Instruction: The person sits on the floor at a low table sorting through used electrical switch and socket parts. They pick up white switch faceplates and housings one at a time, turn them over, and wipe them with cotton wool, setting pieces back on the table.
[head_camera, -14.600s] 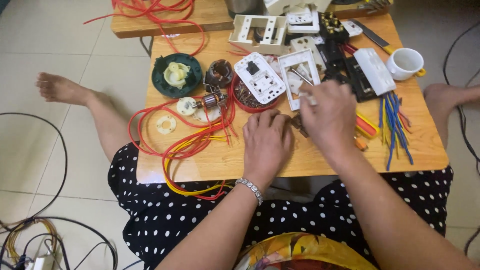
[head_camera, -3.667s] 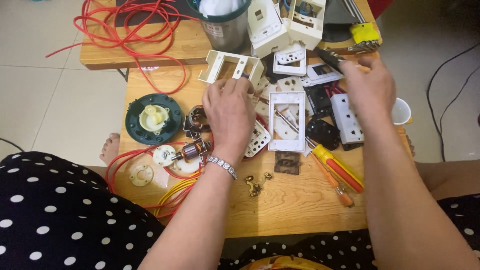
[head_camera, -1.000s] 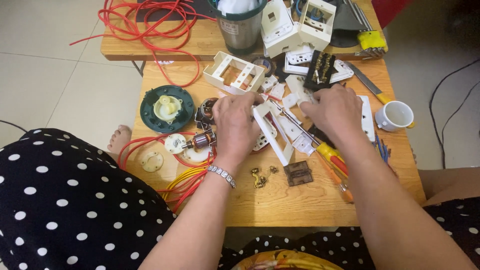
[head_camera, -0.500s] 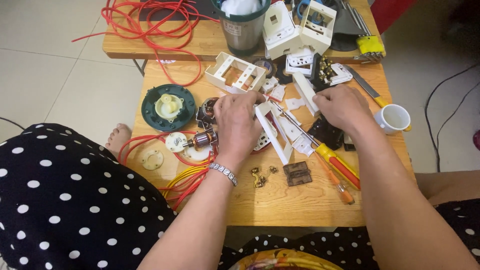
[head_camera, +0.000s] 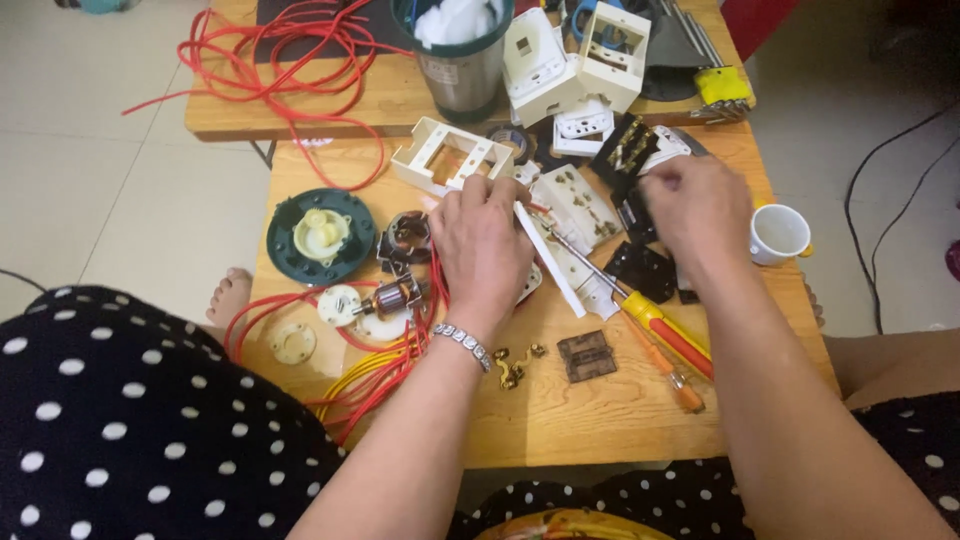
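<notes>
My left hand (head_camera: 485, 245) grips the white switch plate (head_camera: 552, 262) by its edge: light, stiff, brittle plastic. My right hand (head_camera: 695, 205) closes over black parts (head_camera: 640, 268); exact grasp hidden.

No pkgs, labels, signs; no screens

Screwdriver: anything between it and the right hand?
Nothing visible. The screwdriver lies bare on the table, just below the right hand. The left hand grips a white plate beside its tip.
</notes>
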